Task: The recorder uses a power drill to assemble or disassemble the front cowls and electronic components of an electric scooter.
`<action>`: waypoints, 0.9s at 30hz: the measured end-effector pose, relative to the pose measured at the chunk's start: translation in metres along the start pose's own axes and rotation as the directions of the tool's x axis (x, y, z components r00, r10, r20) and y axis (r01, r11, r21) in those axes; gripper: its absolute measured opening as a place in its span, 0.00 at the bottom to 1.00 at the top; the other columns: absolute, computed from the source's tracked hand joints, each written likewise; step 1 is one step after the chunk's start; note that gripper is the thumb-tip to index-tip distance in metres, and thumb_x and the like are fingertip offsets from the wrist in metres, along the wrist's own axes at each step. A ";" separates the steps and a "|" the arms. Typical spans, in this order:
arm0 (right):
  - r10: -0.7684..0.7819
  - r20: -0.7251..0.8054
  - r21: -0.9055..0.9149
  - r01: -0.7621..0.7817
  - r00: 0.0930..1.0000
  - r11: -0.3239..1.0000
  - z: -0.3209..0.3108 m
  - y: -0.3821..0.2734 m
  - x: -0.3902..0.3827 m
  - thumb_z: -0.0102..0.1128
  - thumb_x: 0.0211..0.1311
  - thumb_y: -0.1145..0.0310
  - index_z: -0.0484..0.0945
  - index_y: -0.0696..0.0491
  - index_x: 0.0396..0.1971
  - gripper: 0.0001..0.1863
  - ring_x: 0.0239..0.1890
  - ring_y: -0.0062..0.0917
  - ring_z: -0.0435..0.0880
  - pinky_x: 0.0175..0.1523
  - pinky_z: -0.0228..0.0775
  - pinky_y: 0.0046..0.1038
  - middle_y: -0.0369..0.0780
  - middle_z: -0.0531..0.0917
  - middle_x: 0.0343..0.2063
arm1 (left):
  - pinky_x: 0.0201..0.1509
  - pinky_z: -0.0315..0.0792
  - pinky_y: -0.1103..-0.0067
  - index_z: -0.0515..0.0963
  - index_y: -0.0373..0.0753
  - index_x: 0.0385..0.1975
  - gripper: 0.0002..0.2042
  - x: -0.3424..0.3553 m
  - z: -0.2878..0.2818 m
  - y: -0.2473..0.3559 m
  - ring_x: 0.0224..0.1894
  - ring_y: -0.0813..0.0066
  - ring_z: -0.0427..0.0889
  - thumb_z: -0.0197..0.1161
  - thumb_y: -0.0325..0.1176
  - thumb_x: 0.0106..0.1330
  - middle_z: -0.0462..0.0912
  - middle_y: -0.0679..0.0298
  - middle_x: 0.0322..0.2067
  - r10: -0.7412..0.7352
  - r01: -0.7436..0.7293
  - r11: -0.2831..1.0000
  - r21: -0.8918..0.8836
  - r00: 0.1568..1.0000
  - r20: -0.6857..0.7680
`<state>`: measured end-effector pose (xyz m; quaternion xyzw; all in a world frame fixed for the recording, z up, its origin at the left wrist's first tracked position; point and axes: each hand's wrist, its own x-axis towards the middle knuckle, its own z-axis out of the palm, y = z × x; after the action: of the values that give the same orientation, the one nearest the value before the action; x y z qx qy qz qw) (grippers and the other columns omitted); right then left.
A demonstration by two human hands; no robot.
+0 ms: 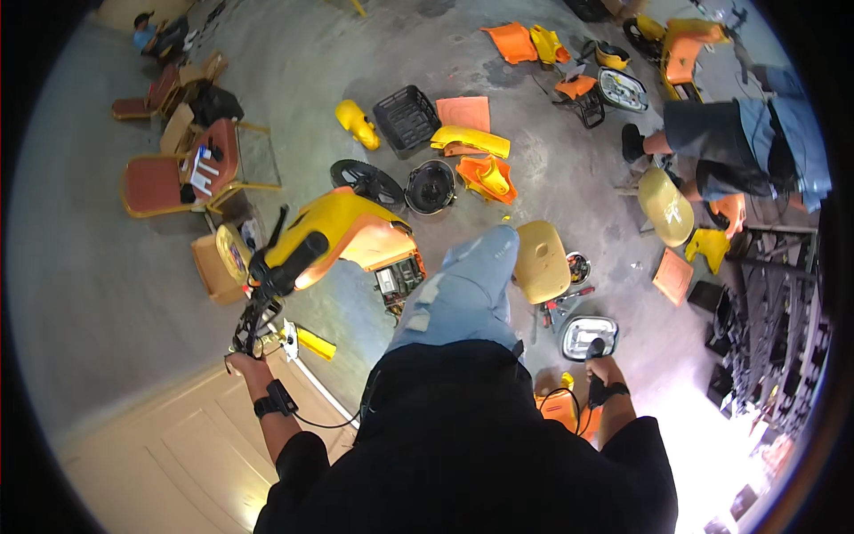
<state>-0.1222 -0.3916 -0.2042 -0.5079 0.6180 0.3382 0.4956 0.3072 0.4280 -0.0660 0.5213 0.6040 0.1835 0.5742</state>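
Note:
My left hand point(247, 366) is closed round the end of the handlebar point(253, 334) of a partly stripped yellow and orange scooter point(342, 227). The scooter stands to my left, its electrical parts point(398, 282) exposed beside my leg. On the other side, my right hand point(605, 370) grips a black object with a rounded end point(595, 347); its kind cannot be made out. Just beyond that hand lies a grey-white oval tray-like part point(589, 338). An orange body panel point(559, 409) shows below my right forearm. Black bands with cables sit on both wrists.
A tan seat point(541, 261), a bowl of small parts point(578, 267) and red-handled tools point(559, 304) lie ahead. Beyond are a black crate point(407, 120) and yellow panels point(471, 141). Another person point(747, 147) stands at right near a black rack point(774, 320). Red chairs point(160, 184) stand left.

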 end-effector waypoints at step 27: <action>-0.532 0.060 -0.926 0.247 0.844 0.286 0.054 -0.533 -0.035 0.66 0.48 0.59 0.83 0.66 0.29 0.21 0.26 0.36 0.87 0.33 0.78 0.35 0.48 0.86 0.24 | 0.43 0.73 0.66 0.55 0.53 0.74 0.30 -0.118 -0.014 -0.070 0.44 0.60 0.79 0.46 0.53 0.74 0.70 0.55 0.61 0.134 -0.130 0.991 0.032 0.962 -0.237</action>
<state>0.4053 -0.4680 -0.1406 -0.8682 0.2449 0.4152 0.1178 0.2415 0.3070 -0.0598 0.5391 0.6343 0.2776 0.4796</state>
